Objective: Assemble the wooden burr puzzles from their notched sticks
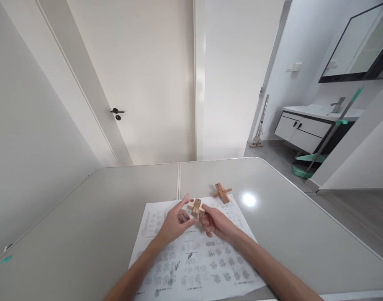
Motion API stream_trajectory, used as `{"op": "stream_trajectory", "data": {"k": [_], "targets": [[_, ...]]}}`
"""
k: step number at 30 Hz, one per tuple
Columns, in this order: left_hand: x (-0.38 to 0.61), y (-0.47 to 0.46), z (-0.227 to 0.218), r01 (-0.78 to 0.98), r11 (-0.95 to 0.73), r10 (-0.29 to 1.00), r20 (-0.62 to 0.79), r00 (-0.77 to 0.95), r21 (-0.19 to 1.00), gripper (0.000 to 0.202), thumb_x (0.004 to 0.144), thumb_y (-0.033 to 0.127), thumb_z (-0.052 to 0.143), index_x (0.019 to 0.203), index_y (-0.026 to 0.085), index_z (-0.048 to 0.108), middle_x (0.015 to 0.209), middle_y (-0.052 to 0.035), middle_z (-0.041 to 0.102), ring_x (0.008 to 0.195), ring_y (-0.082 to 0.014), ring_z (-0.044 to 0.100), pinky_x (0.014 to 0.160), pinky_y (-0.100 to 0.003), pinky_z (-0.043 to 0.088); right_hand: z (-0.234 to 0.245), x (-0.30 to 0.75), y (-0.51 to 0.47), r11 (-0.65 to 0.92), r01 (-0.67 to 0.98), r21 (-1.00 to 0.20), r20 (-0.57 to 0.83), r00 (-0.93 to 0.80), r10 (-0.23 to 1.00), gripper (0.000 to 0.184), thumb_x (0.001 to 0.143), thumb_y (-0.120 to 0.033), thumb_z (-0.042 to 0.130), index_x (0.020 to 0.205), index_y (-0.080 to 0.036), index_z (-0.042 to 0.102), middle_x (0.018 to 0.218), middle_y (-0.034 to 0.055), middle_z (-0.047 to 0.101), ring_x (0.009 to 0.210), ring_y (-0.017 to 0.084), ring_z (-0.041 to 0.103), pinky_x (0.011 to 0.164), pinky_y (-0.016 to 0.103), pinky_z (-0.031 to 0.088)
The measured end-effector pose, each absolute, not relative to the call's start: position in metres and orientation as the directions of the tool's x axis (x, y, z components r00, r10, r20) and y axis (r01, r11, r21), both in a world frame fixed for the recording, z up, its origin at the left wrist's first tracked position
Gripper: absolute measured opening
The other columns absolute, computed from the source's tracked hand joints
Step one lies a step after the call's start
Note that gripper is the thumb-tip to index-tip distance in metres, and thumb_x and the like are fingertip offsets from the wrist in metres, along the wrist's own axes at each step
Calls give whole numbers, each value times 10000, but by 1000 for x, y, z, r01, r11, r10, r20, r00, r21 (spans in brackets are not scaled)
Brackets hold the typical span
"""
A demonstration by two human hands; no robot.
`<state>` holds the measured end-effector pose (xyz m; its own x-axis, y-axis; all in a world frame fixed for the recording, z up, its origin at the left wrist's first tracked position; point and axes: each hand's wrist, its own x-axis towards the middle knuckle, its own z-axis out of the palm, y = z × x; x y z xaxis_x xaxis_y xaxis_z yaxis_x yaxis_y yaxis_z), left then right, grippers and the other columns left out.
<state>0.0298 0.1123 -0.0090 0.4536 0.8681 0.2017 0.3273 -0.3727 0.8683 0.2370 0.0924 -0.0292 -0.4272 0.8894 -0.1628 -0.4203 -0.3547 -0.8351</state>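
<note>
A small light-wood burr puzzle (pixel 196 207) is held just above a printed sheet (pixel 194 259) between both my hands. My right hand (pixel 215 223) pinches its right side with curled fingers. My left hand (pixel 175 222) touches its left side with the thumb, its index finger stretched up past the puzzle. A second wooden cross-shaped puzzle (pixel 222 192) lies on the table (pixel 84 234) just beyond the sheet's far right corner, apart from both hands.
The grey table has a seam (pixel 178 179) running away from me and rounded far corners. Behind it are a white door with a black handle (pixel 116 112) and, to the right, an open bathroom with a vanity (pixel 307 125), a mop and a green dustpan (pixel 304 165).
</note>
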Motion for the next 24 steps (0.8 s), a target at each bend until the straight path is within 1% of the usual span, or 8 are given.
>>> {"op": "stream_trajectory", "data": {"k": [1, 3, 4, 6, 11, 15, 20, 24], "targets": [[31, 113, -10, 330, -362, 881, 204, 427, 872, 758, 890, 374, 691, 1560, 346, 338, 1452, -109, 556, 678, -91, 610, 582, -251, 541, -32, 239, 96, -396, -501, -769, -195, -406, 893, 426, 912, -584, 643, 813, -169, 621, 660, -21, 537, 460, 85, 440, 387, 198, 373], [32, 113, -11, 350, -353, 900, 213, 380, 868, 653, 925, 379, 644, 1527, 330, 395, 1458, -112, 542, 700, -94, 637, 583, -245, 543, -39, 245, 103, -415, -642, -645, -213, -370, 904, 340, 898, -496, 704, 827, -173, 626, 687, -19, 541, 463, 65, 407, 368, 162, 336], [33, 113, -11, 362, -353, 905, 217, 366, 863, 592, 940, 390, 622, 1498, 318, 437, 1436, -109, 554, 710, -99, 650, 590, -246, 550, -42, 248, 106, -406, -687, -603, -207, -356, 911, 311, 889, -463, 726, 828, -175, 627, 700, -16, 546, 467, 62, 399, 364, 155, 332], [33, 114, -11, 382, -357, 909, 223, 352, 853, 489, 956, 415, 591, 1424, 295, 518, 1385, -101, 582, 720, -108, 668, 608, -253, 568, -46, 252, 109, -382, -728, -570, -198, -330, 923, 281, 882, -438, 740, 837, -182, 633, 720, -5, 559, 469, 72, 403, 357, 167, 349], [34, 114, -12, 413, -375, 901, 222, 373, 830, 335, 953, 447, 576, 1216, 248, 640, 1254, -80, 632, 691, -117, 658, 602, -255, 563, -42, 247, 104, -393, -703, -593, -197, -347, 917, 293, 905, -458, 708, 908, -169, 658, 733, -6, 556, 480, 79, 417, 373, 183, 375], [34, 114, -12, 408, -390, 890, 224, 398, 825, 255, 965, 429, 564, 1058, 222, 682, 1079, -49, 669, 625, -105, 617, 556, -232, 501, -31, 240, 95, -430, -631, -646, -199, -404, 893, 232, 885, -376, 751, 883, -163, 659, 745, -14, 556, 519, 70, 436, 420, 174, 380], [34, 114, -8, 388, -418, 868, 236, 436, 821, 344, 996, 396, 520, 763, 181, 654, 843, -20, 663, 572, -97, 563, 563, -224, 443, -26, 238, 92, -412, -619, -668, -186, -398, 898, 240, 847, -328, 795, 793, -168, 624, 739, -15, 556, 545, 70, 439, 450, 174, 372], [33, 114, -9, 414, -412, 870, 216, 443, 812, 361, 996, 401, 520, 748, 182, 665, 714, 0, 644, 561, -110, 546, 560, -223, 412, -24, 238, 92, -407, -627, -664, -174, -399, 900, 254, 834, -312, 812, 764, -170, 614, 720, -16, 540, 557, 72, 432, 450, 165, 368]]}}
